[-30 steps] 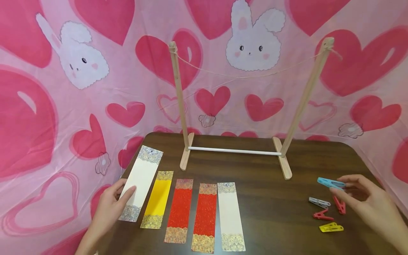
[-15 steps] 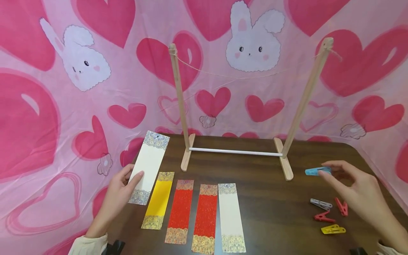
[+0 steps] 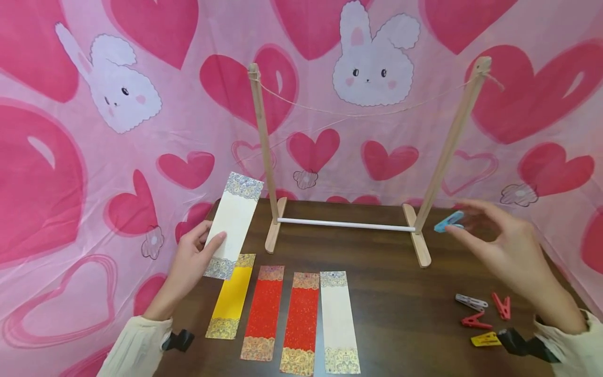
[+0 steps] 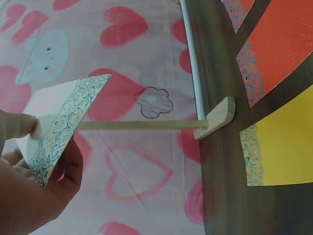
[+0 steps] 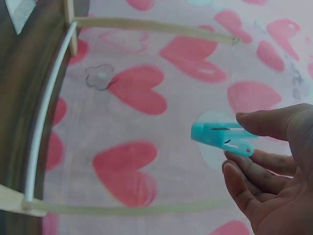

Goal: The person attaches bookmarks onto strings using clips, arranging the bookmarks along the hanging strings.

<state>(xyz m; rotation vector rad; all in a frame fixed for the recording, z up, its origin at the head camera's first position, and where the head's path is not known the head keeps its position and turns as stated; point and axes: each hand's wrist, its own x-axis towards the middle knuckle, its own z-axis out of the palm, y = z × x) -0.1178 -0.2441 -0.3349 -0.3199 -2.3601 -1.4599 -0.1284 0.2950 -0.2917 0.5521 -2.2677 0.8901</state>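
Observation:
My left hand (image 3: 190, 262) pinches a white bookmark (image 3: 235, 214) with patterned lace-like ends, thumb on its front face. The bookmark is raised and tilted, and its lower end overlaps a yellow bookmark (image 3: 231, 298) in the head view. In the left wrist view, its patterned lower end (image 4: 68, 117) sticks out past my fingers. My right hand (image 3: 504, 241) holds a light blue clothespin (image 3: 449, 222) between thumb and fingers, near the stand's right post (image 3: 447, 141). The right wrist view shows the clothespin (image 5: 220, 137) pinched at its handle end, its nose pointing away from my hand.
A string (image 3: 353, 113) sags between the wooden posts, above a white crossbar (image 3: 346, 224). Two red bookmarks (image 3: 263, 314) and another white one (image 3: 339, 319) lie on the table. Grey (image 3: 471, 302), red (image 3: 501, 306) and yellow (image 3: 485, 339) clothespins lie at the right.
My left hand has lifted the white bookmark up and to the right. My right hand has carried the blue clothespin up and left, away from the other clothespins, and tilted it.

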